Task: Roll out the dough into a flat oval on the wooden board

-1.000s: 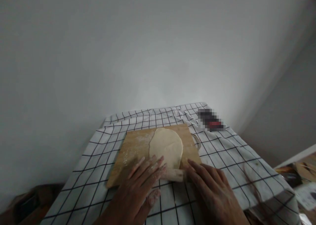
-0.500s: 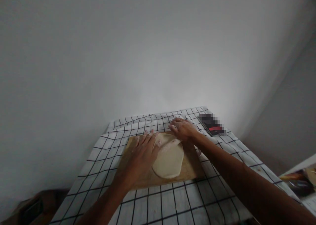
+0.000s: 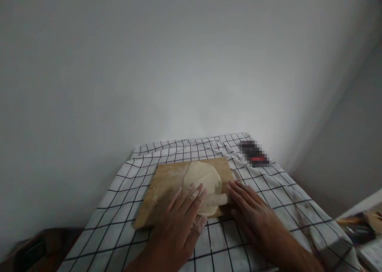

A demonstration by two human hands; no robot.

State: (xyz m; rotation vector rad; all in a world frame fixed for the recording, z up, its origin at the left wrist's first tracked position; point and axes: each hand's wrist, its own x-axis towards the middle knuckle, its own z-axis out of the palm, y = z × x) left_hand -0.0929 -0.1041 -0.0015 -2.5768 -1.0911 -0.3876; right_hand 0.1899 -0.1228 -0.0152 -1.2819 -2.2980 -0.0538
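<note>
Rolling pin (image 3: 217, 200): back from far to near side of the dough (image 3: 205, 176); likely thinning it;
Left hand (image 3: 177, 220), right hand (image 3: 253, 210): outstretched flat over its ends, unclenched

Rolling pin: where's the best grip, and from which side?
Probably a grip at each end of the rolling pin, coming down from above on the near side. It looks like a slim, straight cylinder lying crosswise near the near edge of the dough. Both ends are covered, so their shape can't be told.
</note>
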